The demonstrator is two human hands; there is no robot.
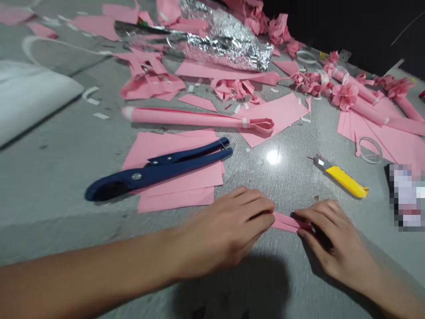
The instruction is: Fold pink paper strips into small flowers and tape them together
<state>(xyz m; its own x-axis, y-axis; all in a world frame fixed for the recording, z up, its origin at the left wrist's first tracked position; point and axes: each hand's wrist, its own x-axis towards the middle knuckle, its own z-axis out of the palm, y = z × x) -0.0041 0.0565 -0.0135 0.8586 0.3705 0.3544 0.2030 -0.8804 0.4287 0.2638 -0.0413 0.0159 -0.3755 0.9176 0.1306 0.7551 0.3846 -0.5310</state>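
A narrow folded strip of pink paper [286, 222] lies between my two hands, low over the grey table. My left hand [234, 226] is closed on the strip's left end, fingertips pressed together. At the other end, the thumb and fingers of my right hand [332, 239] pinch the paper; part of the strip is hidden behind them. Nearest to my left hand is a stack of pink paper sheets [179, 199], with dark blue long-handled pliers or a stapler-like tool [156, 168] across it. Above my right hand lies a yellow utility knife [347, 180], its blade pointing away to the left.
Beyond the stack lies a rolled pink paper tube [182, 117] with a looped end. Silver foil wrap [229, 44], pink paper flowers [345, 95] and scraps cover the far side. A tape ring [370, 150] and a blurred-out object [405, 195] are at right, white material [33, 95] at left.
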